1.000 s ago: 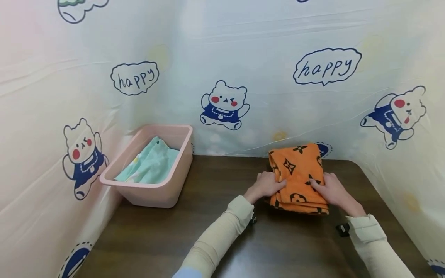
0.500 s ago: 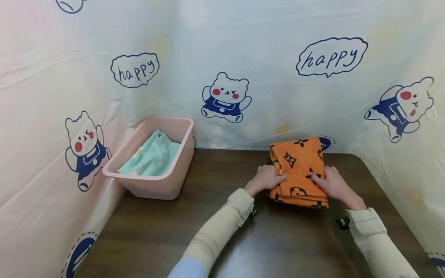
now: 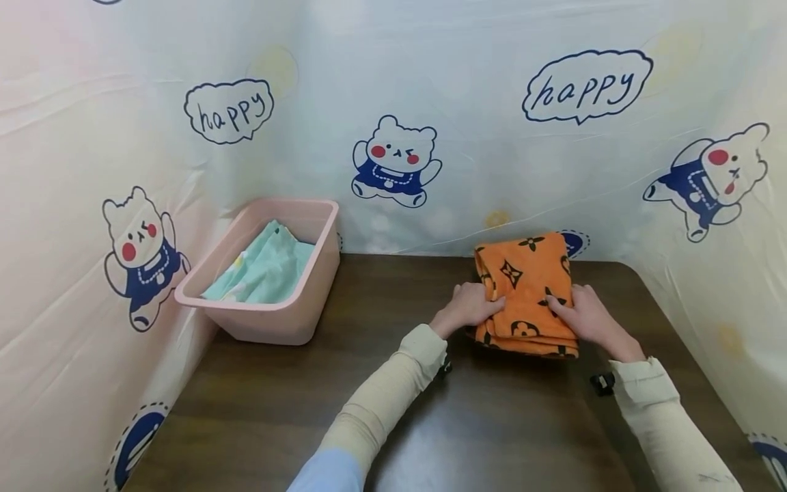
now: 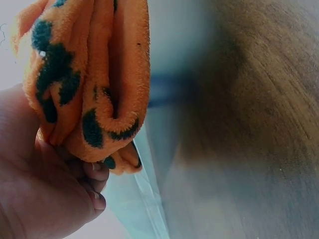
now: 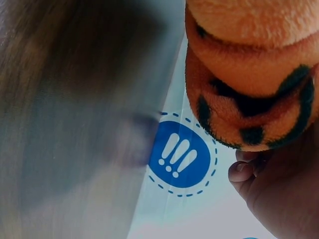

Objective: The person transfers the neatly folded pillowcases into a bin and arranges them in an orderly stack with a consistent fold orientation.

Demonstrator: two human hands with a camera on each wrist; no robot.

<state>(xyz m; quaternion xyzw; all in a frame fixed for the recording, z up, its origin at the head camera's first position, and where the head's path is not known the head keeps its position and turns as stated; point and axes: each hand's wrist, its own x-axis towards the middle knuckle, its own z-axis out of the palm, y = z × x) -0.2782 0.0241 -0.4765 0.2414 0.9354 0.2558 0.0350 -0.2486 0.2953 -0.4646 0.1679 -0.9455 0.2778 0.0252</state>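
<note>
A folded orange towel (image 3: pixel 522 273) with a dark flower pattern is held over the right back part of the table. My left hand (image 3: pixel 472 305) grips its left side, thumb on the top face. On the opposite side my right hand (image 3: pixel 590 316) holds it the same way. The left wrist view shows the rolled layers of the towel (image 4: pixel 119 64), with curled fingertips of the left hand (image 4: pixel 45 184) under its edge. From the right wrist, the thick fold of the towel (image 5: pixel 249 64) lies above the bent fingers of the right hand (image 5: pixel 284 194).
At the back left of the dark wooden table (image 3: pixel 381 307) stands a pink plastic basket (image 3: pixel 258 321). A teal cloth (image 3: pixel 267 266) lies inside it. A pale printed curtain (image 3: pixel 479 157) closes off the back and both sides.
The whole scene has shifted upward in the head view as the camera tilts down. Both hands keep their grip, and the towel stays in nearly the same place over the table.
</note>
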